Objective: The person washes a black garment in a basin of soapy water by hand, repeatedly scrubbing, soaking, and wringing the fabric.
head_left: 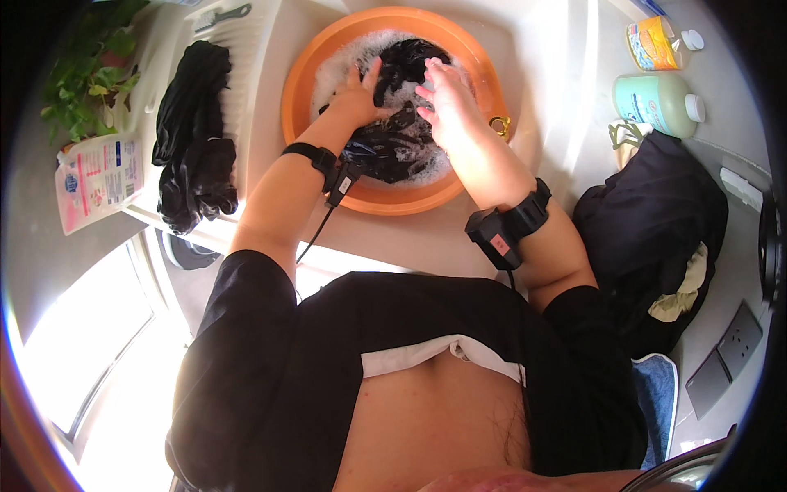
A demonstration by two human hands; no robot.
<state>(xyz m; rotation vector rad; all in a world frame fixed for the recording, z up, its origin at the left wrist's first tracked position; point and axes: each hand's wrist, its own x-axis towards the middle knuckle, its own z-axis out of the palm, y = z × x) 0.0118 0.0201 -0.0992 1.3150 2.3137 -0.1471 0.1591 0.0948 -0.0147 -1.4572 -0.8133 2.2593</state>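
Observation:
An orange plastic basin [403, 205] stands in a white sink, holding soapy water with white suds [335, 67]. Dark wet cloth [390, 154] lies bunched in the water, partly under the foam. Over the basin's left half is my left hand [356, 101], its fingers spread and nothing gripped in it. My right hand [447, 98] is over the right half, palm turned inward, fingers apart and holding nothing. Whether the fingertips touch the cloth or foam is hard to tell. Each forearm carries a black strap with a small black device.
Wet black cloth [193, 135] rests on the ribbed washboard at left, below a scrubbing brush [222, 17]. A detergent pouch [101, 181] and a leafy plant [98, 80] flank it. At right are a green bottle [655, 104], an orange-labelled bottle [655, 43] and piled dark clothing [652, 227].

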